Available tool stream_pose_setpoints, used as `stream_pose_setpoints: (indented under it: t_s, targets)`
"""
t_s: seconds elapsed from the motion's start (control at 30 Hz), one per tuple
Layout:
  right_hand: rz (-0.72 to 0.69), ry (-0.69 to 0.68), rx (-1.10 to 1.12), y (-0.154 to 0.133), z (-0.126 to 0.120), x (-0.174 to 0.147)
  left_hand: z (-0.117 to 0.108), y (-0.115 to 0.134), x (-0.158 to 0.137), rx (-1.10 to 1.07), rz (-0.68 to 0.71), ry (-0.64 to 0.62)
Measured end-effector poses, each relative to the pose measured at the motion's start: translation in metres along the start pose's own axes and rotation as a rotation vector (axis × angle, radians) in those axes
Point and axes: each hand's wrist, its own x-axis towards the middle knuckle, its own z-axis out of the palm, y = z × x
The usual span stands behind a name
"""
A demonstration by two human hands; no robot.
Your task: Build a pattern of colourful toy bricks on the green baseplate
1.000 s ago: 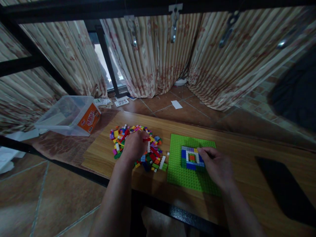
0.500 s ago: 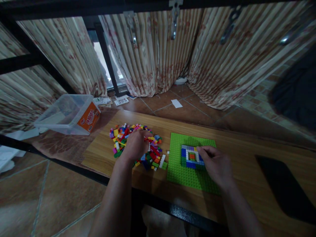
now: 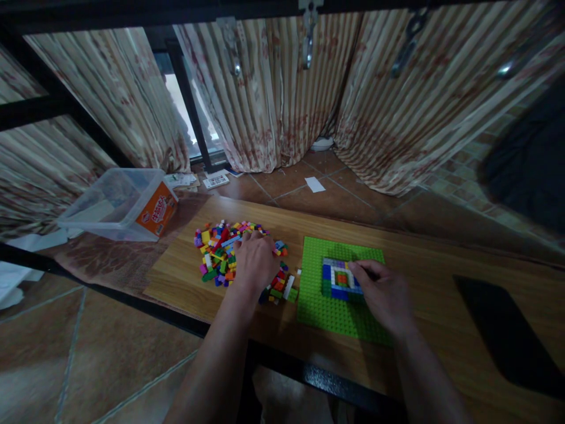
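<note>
The right hand's (image 3: 385, 294) thumb and forefinger meet at the far right corner of a low square structure of blue, white and green plastic bricks (image 3: 339, 294); whether they pinch a brick cannot be told. That structure sits on a square, bright green studded baseplate (image 3: 314, 253). The left hand (image 3: 256, 262), back up, fingers bent downward, covers part of a multicoloured brick pile (image 3: 219, 259); its grip is hidden. A clear plastic box (image 3: 110, 215) bears an orange label (image 3: 157, 211) with white characters, too blurred to read surely.
</note>
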Motion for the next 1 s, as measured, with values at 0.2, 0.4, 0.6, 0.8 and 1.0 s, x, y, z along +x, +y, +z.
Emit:
stream_pose_setpoints:
  t_s: [0.2, 0.4, 0.6, 0.8, 1.0]
  targets:
    - [-0.029, 0.014, -0.016, 0.002, -0.001, 0.001, 0.003, -0.002, -0.001, -0.007, 0.003, 0.009]
    - [-0.018, 0.078, 0.081, 0.001, -0.001, 0.002, 0.005, 0.004, 0.004, -0.307, 0.199, 0.148]
    - [-0.005, 0.113, 0.314, -0.007, -0.001, 0.001, 0.013, 0.030, -0.003, -0.773, 0.320, 0.029]
    - [-0.061, -0.108, 0.489, -0.015, 0.004, -0.005, 0.027, 0.056, -0.017, -1.108, 0.281, -0.115]
    - [-0.089, -0.198, 0.538, -0.018, 0.008, -0.008, 0.029, 0.063, -0.018, -1.198, 0.276, -0.155]
